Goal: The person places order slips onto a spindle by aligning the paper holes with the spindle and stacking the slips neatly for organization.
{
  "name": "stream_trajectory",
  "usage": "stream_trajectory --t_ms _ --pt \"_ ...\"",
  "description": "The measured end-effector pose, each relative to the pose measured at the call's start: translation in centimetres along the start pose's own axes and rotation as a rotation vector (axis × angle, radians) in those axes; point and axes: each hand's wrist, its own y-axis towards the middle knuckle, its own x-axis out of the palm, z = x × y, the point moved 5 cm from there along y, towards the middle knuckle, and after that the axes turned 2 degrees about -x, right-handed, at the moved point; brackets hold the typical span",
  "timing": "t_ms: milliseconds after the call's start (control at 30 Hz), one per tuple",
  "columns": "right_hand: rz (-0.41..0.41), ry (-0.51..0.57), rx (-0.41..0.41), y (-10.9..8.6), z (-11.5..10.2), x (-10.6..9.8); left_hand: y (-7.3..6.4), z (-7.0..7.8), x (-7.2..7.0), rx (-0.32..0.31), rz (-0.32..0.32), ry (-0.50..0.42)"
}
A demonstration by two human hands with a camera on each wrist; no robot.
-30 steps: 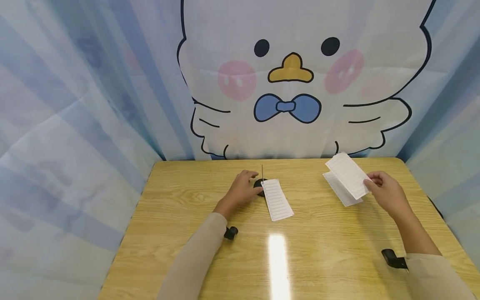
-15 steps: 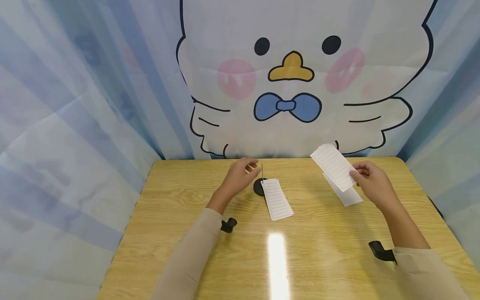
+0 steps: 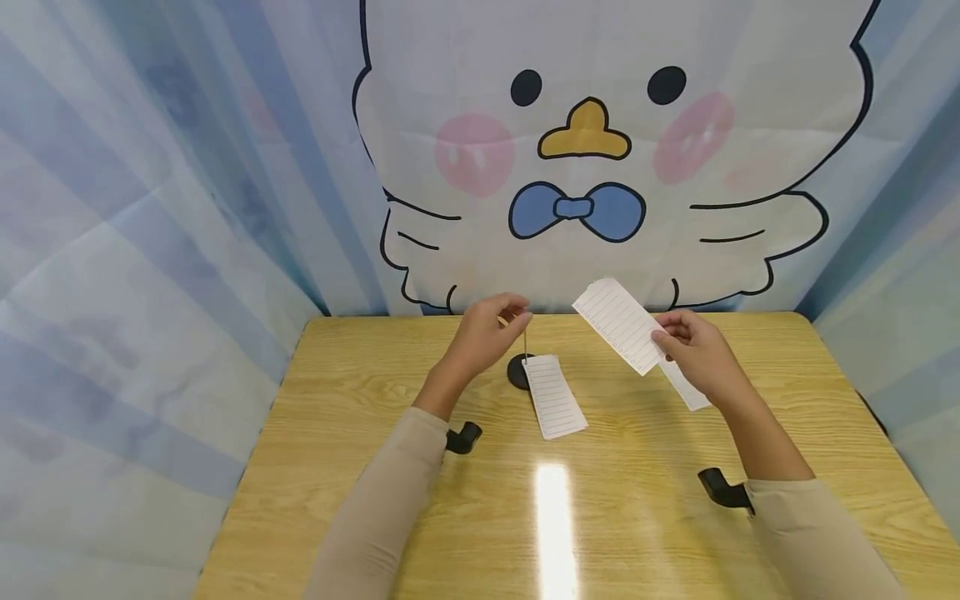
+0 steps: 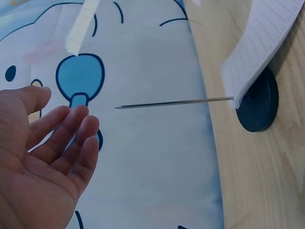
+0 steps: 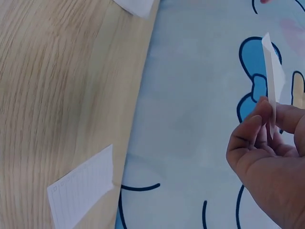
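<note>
A receipt spike [image 4: 171, 103] stands on its round black base [image 3: 516, 372], its thin metal rod pointing up. A lined paper slip [image 3: 555, 398] is pierced on it and lies down at the base, stretching toward the front. My left hand [image 3: 483, 337] hovers beside the rod's tip, fingers loosely curled with nothing in them. Between thumb and fingers, my right hand [image 3: 701, 358] pinches a lined paper slip [image 3: 618, 325], raised above the table to the right of the spike. In the right wrist view this slip [image 5: 270, 81] appears nearly edge-on.
Another lined slip [image 3: 684, 387] lies on the wooden table [image 3: 360, 467], partly hidden behind my right hand. A curtain [image 3: 570, 275] with a cartoon bird hangs right behind the table's back edge. Each wrist carries a black camera mount.
My right hand has lifted its slip off the other one and carried it left toward the spike. My left hand has risen from the base to the rod's tip.
</note>
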Motion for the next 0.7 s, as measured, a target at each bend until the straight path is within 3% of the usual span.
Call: stream_trajectory --t_ms 200,467,700 --pt "-0.041 0.011 -0.028 0.7 -1.7 1.2 0.5 0.9 -0.2 0.009 0.005 -0.026" --pt "-0.082 0.065 -0.037 1.3 -3.4 3.1 1.1 0.6 -0.4 -0.074 0.048 -0.141" --pt "-0.101 0.108 -0.048 1.6 -3.6 4.5 1.1 0.1 -0.6 -0.107 0.093 -0.16"
